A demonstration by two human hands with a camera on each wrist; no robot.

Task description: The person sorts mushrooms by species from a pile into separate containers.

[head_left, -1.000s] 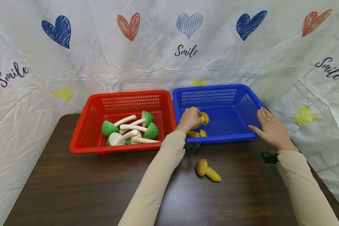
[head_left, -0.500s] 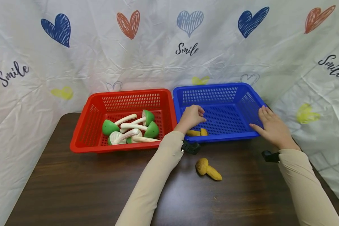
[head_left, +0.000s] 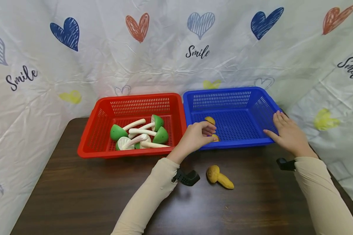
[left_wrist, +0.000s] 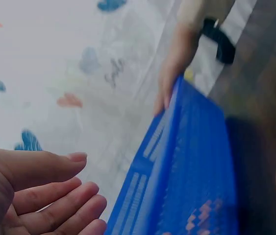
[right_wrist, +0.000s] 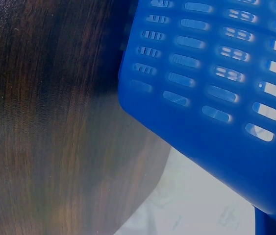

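Note:
My left hand (head_left: 198,135) is above the front left of the blue basket (head_left: 238,142), its fingers loosely bent around nothing. In the left wrist view, the thumb and fingers of my left hand (left_wrist: 49,196) stand apart. Two yellow toy mushrooms lie in the basket, partly behind this hand: one cap (head_left: 210,120) shows past the fingers, another cap (head_left: 216,138) by the thumb. My right hand (head_left: 289,133) rests with straight fingers on the basket's right rim. A third yellow mushroom (head_left: 219,177) lies on the dark table in front of the basket.
To the left, touching or nearly touching the blue basket, stands a red basket (head_left: 88,143) with several green-capped, white-stemmed mushrooms (head_left: 161,135). Behind both hangs a white cloth (head_left: 164,58) printed with hearts. The brown wooden table (head_left: 106,189) extends in front.
My left hand let go of a yellow mushroom inside the blue basket, then drew back toward the basket's front edge. My right hand stayed on the rim.

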